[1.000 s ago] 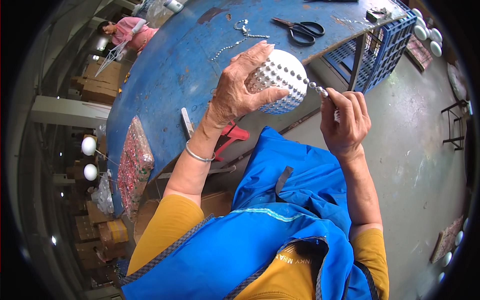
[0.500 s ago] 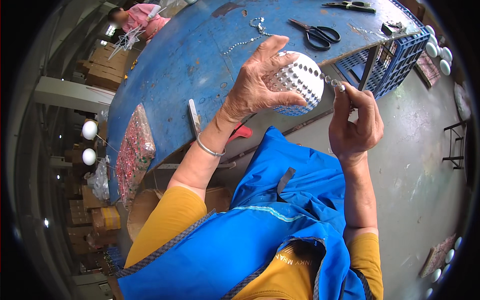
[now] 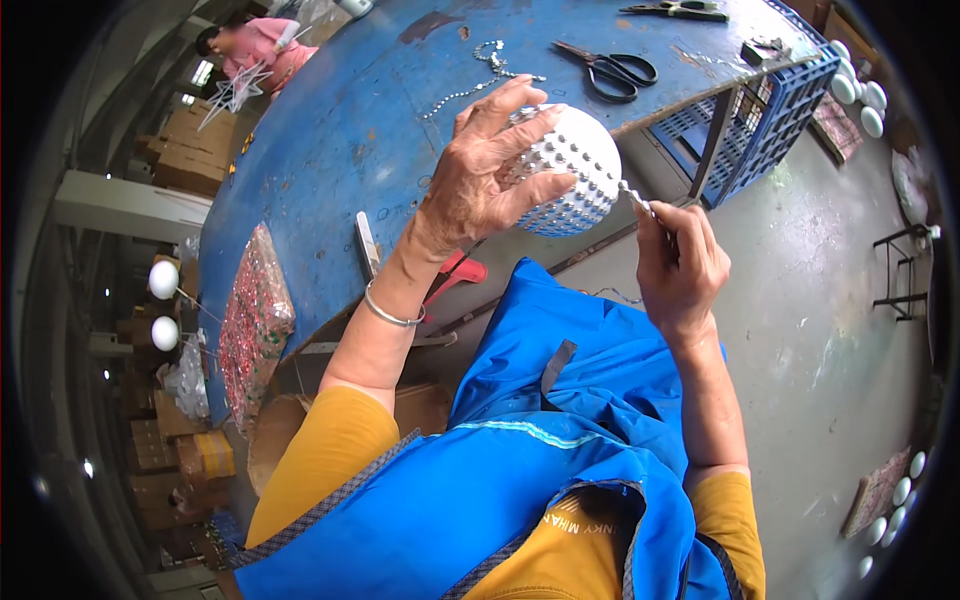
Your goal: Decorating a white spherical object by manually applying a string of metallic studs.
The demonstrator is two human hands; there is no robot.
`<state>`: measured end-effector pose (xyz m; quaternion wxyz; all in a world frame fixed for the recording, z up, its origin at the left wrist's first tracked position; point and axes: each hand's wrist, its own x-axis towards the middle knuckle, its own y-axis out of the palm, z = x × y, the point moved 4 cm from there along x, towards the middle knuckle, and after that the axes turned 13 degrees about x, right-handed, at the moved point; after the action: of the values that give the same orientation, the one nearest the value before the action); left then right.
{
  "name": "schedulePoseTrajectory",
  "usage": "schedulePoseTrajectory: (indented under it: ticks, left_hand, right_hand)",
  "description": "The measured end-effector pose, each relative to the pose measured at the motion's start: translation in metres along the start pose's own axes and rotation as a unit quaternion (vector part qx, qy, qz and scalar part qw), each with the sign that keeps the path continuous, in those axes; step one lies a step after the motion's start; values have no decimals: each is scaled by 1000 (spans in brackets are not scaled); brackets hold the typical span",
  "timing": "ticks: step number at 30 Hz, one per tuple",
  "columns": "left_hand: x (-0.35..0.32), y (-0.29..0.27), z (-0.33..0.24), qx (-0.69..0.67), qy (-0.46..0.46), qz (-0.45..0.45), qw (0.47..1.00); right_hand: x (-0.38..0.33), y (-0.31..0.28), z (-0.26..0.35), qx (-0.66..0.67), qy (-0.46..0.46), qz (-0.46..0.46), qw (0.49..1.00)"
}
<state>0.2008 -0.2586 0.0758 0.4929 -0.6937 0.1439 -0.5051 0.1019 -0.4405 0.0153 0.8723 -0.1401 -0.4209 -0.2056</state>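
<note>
My left hand (image 3: pixel 495 165) is wrapped round a white ball (image 3: pixel 592 135), holding it up above the near edge of the blue table. Rows of small silver rhinestones cover the ball's lower and left part; its upper right is bare white. To the right of the ball, my right hand (image 3: pixel 682 265) pinches a short stretch of rhinestone chain (image 3: pixel 640 199) between thumb and forefinger. The chain's upper end reaches the ball's right side. Lower down, a thin strand hangs beside my right wrist. Another rhinestone chain (image 3: pixel 455 100) lies loosely curled on the table beyond my left hand.
Black-handled scissors (image 3: pixel 612 72) and pliers (image 3: pixel 680 11) lie on the blue table (image 3: pixel 320 160). A red tool (image 3: pixel 458 278) sits at its near edge. A bag of red and green bits (image 3: pixel 258 325) hangs at left. A blue crate (image 3: pixel 770 125) stands right. Far left, a person (image 3: pixel 262 50) holds a star frame.
The right hand has come slightly left and down, and the chain in it now shows edge-on. The ball has turned a little in the left hand. The whole view has shifted slightly.
</note>
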Motion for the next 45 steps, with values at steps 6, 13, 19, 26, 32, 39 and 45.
schedulePoseTrajectory:
  ticks: [6,13,19,26,32,39,45]
  left_hand:
    - [1,6,4,-152,-97,21,983]
    - [5,-1,7,-64,-67,40,995]
    - [10,-3,-2,103,-11,18,994]
    - [7,0,-8,-25,-35,27,999]
    - [10,1,-7,12,10,16,1000]
    - [0,3,5,-66,-20,50,996]
    - [5,4,3,-20,-15,8,1000]
  right_hand:
    - [1,-1,-13,47,44,51,997]
    - [6,-9,3,-47,29,93,994]
    - [8,-14,1,82,125,112,982]
    - [18,-2,9,540,462,125,692]
    - [29,6,17,519,377,97,761]
    - [7,-10,-21,485,524,99,692]
    - [3,1,-16,516,513,113,677]
